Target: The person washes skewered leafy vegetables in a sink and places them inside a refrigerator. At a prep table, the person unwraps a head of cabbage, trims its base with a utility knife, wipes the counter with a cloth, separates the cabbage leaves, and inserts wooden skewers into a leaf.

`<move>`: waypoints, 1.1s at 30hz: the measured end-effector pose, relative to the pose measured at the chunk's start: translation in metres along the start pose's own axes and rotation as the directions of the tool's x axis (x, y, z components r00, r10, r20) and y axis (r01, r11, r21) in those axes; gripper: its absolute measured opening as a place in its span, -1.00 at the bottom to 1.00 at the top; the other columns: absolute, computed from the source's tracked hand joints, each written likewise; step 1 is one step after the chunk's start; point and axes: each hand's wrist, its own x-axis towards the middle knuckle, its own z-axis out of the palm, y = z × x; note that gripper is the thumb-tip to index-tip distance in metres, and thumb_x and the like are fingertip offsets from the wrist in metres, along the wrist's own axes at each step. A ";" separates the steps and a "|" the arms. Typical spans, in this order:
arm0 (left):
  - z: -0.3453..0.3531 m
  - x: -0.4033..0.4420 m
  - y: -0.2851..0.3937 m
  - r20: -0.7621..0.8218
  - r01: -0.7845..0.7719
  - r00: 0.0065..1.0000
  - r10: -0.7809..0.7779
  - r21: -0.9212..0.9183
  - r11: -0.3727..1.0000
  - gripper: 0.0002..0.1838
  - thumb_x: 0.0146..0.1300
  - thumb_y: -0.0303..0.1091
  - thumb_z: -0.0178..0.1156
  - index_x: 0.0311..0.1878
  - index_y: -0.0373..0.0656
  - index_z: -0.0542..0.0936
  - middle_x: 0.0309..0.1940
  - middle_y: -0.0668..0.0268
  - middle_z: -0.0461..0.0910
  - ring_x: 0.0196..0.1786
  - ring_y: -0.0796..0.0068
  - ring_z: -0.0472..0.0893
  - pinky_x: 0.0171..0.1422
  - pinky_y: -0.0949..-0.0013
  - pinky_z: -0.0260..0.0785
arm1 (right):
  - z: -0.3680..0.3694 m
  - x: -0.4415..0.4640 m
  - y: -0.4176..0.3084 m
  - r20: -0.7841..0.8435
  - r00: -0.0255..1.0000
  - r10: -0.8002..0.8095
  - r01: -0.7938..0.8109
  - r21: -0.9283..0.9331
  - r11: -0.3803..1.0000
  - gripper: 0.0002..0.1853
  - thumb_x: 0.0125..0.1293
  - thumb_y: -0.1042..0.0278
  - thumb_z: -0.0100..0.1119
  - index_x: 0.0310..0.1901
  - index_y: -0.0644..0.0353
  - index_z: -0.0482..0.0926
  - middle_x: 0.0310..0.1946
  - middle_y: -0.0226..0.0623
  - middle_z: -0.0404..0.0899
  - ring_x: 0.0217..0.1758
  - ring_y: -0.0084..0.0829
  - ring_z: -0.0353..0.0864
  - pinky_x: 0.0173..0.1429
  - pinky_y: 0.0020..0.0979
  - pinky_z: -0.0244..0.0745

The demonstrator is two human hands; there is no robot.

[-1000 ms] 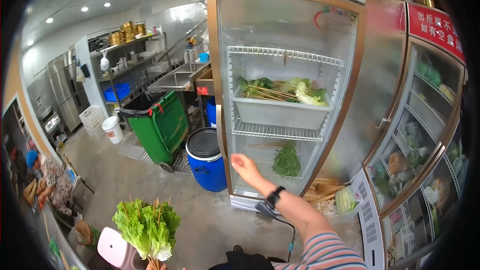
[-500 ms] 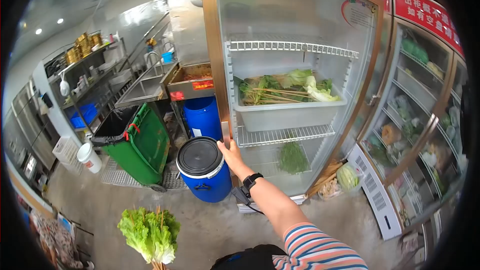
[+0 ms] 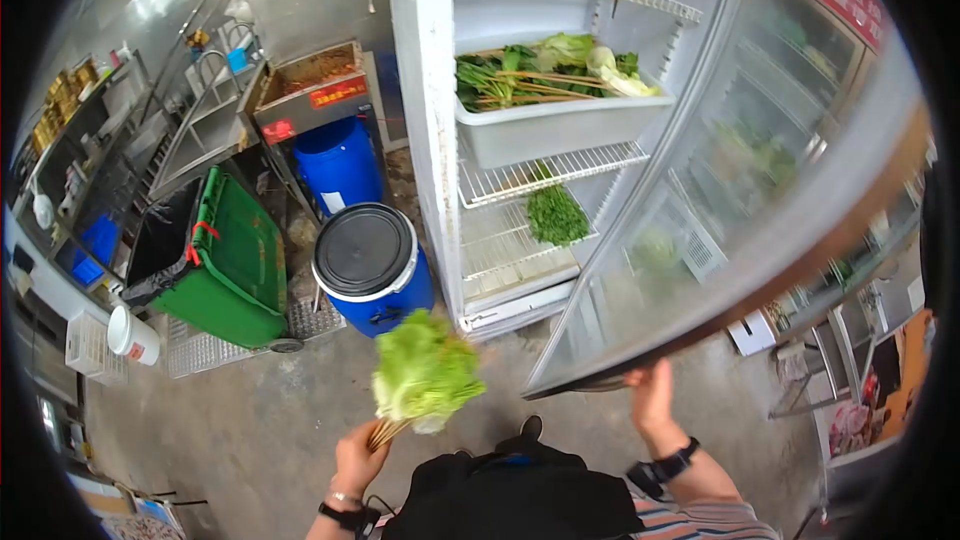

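My left hand [image 3: 360, 455], low and left of centre, is closed around the thin sticks of a bunch of skewered lettuce [image 3: 425, 372]. The green leaves point upward and away from me. On the right, my right hand [image 3: 655, 405] is at the edge of the swung-out glass refrigerator door [image 3: 650, 270]; its fingers are partly hidden there. Inside the refrigerator, a white plastic tub [image 3: 570, 130] of skewered greens [image 3: 530, 80] stands on a wire shelf [image 3: 555, 175]. Below it, a bundle of fine green herbs [image 3: 557, 215] lies on a lower rack.
A blue barrel with a black lid [image 3: 366, 250] stands left of the refrigerator, with an open blue barrel [image 3: 340, 165] behind it. Farther left are a green wheeled bin [image 3: 235, 270] and a white bucket [image 3: 133, 333]. A metal rack [image 3: 845, 340] stands at right.
The refrigerator door has swung open toward me and to the right, along with my right hand. My left hand has come into view, and the lettuce skewers have moved up and right.
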 end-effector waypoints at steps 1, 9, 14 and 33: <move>0.007 0.017 0.007 0.052 -0.066 0.997 0.064 0.041 0.997 -0.62 0.04 -0.34 0.34 -0.01 -0.13 0.60 -0.26 0.08 0.67 -0.18 0.02 0.65 -0.14 0.17 0.52 | -0.023 -0.008 -0.009 -0.104 0.992 -0.073 0.080 0.068 0.994 -0.52 0.44 -0.22 -0.13 -0.05 0.07 0.44 -0.11 -0.49 0.50 -0.14 -0.56 0.42 -0.11 -0.44 0.34; 0.112 0.169 0.091 0.303 -0.705 0.696 0.652 0.114 0.700 -0.59 -0.03 -0.38 0.27 -0.02 0.01 0.57 -0.25 0.29 0.60 -0.13 0.25 0.58 -0.03 0.20 0.41 | -0.175 0.005 -0.066 -0.364 0.909 -0.201 0.173 -0.108 0.979 -0.64 0.42 -0.01 -0.11 -0.24 0.13 0.51 -0.29 -0.42 0.49 -0.16 -0.47 0.44 0.01 -0.38 0.34; 0.191 0.239 0.143 0.390 -0.870 0.473 0.790 0.065 0.489 -0.73 0.07 -0.37 0.13 -0.11 0.06 0.57 -0.29 0.38 0.56 -0.14 0.35 0.53 0.01 0.29 0.35 | -0.241 0.019 -0.058 -0.403 0.854 -0.329 0.206 -0.319 0.925 -0.69 0.38 0.06 -0.04 -0.43 0.08 0.38 -0.45 -0.44 0.36 -0.34 -0.52 0.31 -0.17 -0.41 0.30; 0.333 0.529 0.083 0.078 -0.209 0.973 0.215 -0.080 0.975 -0.75 -0.01 -0.69 0.15 -0.28 -0.15 0.62 -0.24 0.29 0.51 -0.11 0.21 0.49 0.17 0.05 0.28 | -0.337 -0.048 -0.039 -0.671 0.532 -0.517 0.471 -0.273 0.839 -0.75 0.47 0.10 -0.11 -0.11 0.13 0.33 -0.31 -0.40 0.31 -0.24 -0.44 0.31 0.03 -0.28 0.34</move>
